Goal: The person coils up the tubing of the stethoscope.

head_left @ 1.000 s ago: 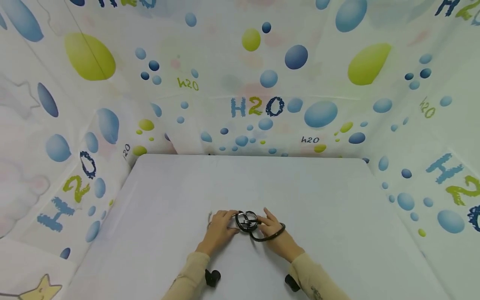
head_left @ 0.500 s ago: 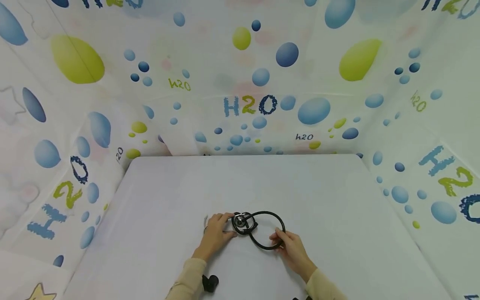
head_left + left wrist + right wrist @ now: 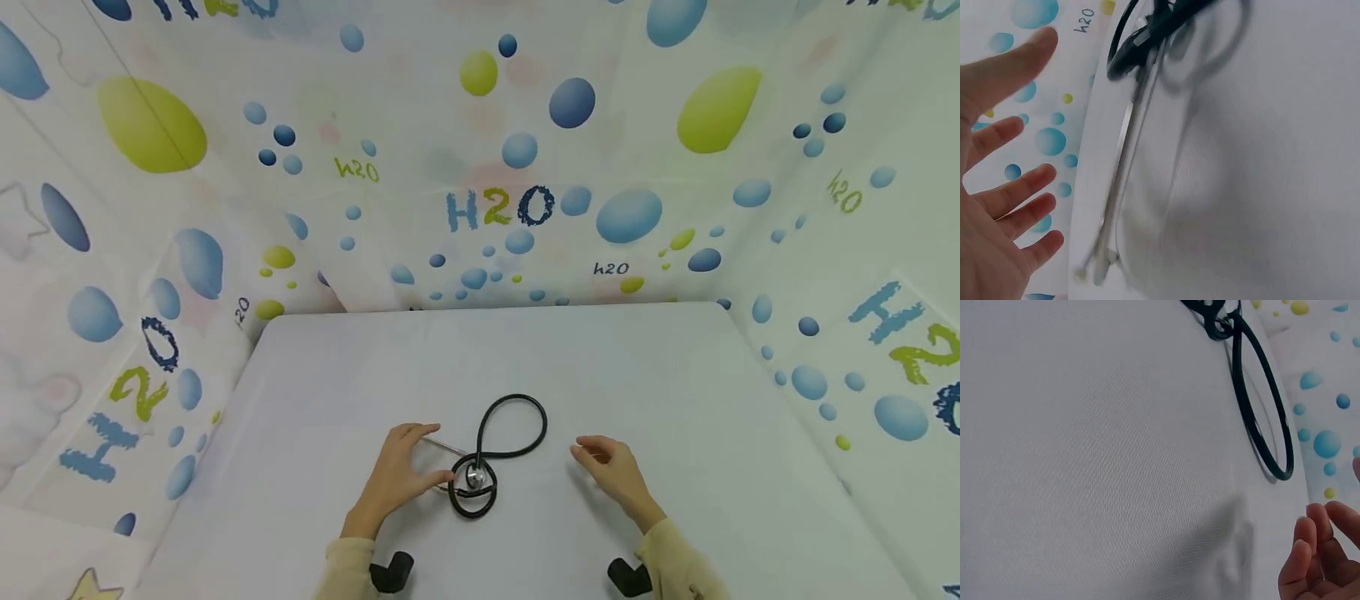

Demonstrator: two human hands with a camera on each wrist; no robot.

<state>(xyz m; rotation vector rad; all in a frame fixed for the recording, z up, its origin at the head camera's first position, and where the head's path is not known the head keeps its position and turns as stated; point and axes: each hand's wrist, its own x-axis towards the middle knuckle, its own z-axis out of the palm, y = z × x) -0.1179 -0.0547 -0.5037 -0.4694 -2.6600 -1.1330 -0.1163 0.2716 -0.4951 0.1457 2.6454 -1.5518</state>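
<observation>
A stethoscope with black tubing [image 3: 513,454] lies on the white table, one large loop stretching to the back right and a smaller loop around its silver chest piece [image 3: 476,476]. My left hand [image 3: 396,477] is at its left, fingers spread and thumb apart, holding nothing; the thumb tip overlaps the small loop in the head view. Seen from the left wrist, the metal ear tubes [image 3: 1124,150] lead down to pale ear tips [image 3: 1102,272]. To the right of the tubing, my right hand [image 3: 617,477] hovers with loosely bent fingers [image 3: 1300,559] and nothing in them.
The white table [image 3: 375,358] has its far edge against a hanging white cloth [image 3: 420,100] printed with blue and green drops. More of this cloth covers both sides. Black wrist mounts [image 3: 392,572] sit at both cuffs.
The right hand first drew the tubing out into a loop, then let go and moved off right. The left hand released the stethoscope and opened out. The large loop now points toward the back.
</observation>
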